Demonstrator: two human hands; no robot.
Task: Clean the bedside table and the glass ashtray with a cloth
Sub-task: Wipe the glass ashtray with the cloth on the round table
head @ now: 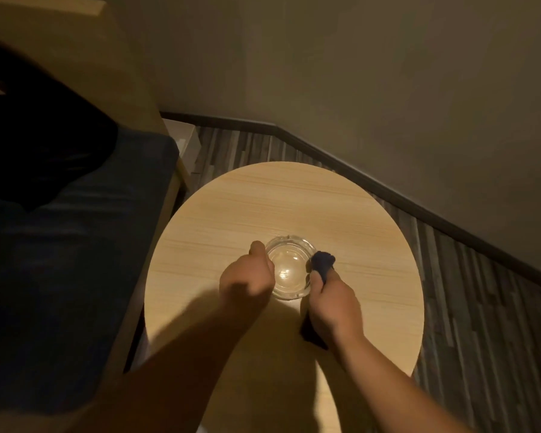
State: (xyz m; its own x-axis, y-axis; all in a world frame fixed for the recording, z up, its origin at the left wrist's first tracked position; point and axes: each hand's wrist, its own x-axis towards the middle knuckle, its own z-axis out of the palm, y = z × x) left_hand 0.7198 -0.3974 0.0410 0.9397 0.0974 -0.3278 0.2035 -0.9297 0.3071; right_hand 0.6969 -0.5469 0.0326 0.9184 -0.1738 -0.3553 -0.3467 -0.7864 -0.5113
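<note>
Clearly, the ashtray is the part being worked on just now, so the advice is about wiping glass without letting it skate. Starting at the left, the bed (75, 245) with its dark cover is lying alongside the round wooden table (263, 207), and nothing from it is reaching onto the tabletop. The left hand (247, 281) is curling against the left rim of the ashtray (289, 267), thumb up by the far edge, bracing it; whether the fingers are actually pinching the wall or only pressing on it is hidden by the knuckles. It should be pushing down as much as inward, since smooth glass on smooth wood will probably slide. The ashtray itself is sitting flat a little nearer than the middle of the table, bowl up and looking empty. To its right, the right hand (333, 303) is gripping the dark cloth (323, 263) tightly, a bunched end poking out past the fingertips and touching the right rim, while the loose tail is hanging under the wrist. That bunched end is suited to the notches and inner curve; working round the rim with short strokes toward the braced side should be keeping the glass steady.
</note>
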